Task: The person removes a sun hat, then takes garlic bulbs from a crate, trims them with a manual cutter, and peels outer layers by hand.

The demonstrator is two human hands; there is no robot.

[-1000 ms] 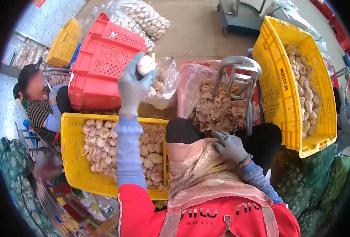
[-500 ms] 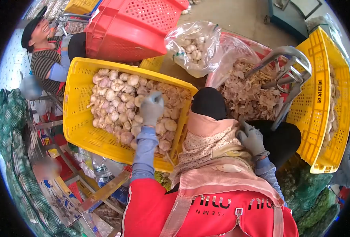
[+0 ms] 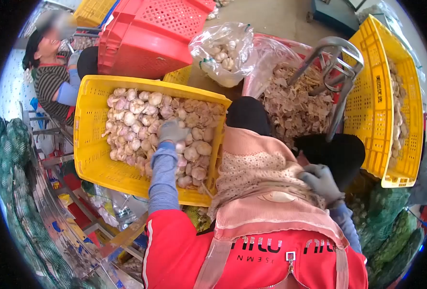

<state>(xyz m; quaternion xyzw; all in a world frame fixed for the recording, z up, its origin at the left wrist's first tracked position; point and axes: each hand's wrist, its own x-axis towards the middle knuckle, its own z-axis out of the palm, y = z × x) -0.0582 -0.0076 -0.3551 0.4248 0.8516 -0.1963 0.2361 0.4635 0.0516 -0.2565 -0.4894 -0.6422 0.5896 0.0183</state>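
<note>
1. Inside the left yellow crate, about midway between its short edges, our left hand is down at the garlic bulbs; grip hidden, we cannot tell.
2. Well apart, our right hand curls by the patterned cloth; contents, we cannot tell.
3. We judge this a reach; lifting calls for fingers around one bulb.

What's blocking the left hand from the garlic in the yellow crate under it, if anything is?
Nothing visible is. The gloved left hand is right down at the garlic bulbs, inside the open-topped yellow crate. What's under its palm is hidden.
</note>
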